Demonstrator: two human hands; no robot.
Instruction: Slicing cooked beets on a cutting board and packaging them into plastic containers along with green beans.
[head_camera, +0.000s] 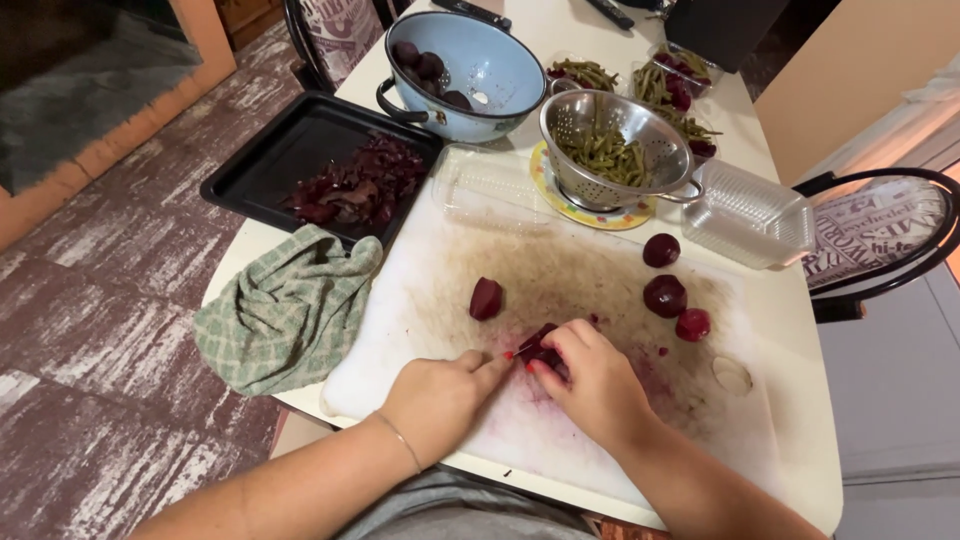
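Both hands meet near the near edge of the white cutting board (420, 300): the right hand (595, 385) grips a dark beet (543, 350), while the left hand (440, 395) pinches a small red-tipped tool (512, 353) against it. A cut beet piece (486, 298) lies toward the board's middle, three peeled beets (665, 295) near its right edge, and a green checked cloth (285, 310) drapes over the table's left edge.

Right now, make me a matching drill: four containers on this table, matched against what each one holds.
Things:
1. light blue enamel colander
2. shiny steel mesh colander
3. black rectangular baking tray
4. clear ribbed plastic tub

Contents:
A. dark red peelings
B. nothing
C. whole dark beets
D. cut green beans

Pairs: 1-C, 2-D, 3-A, 4-B
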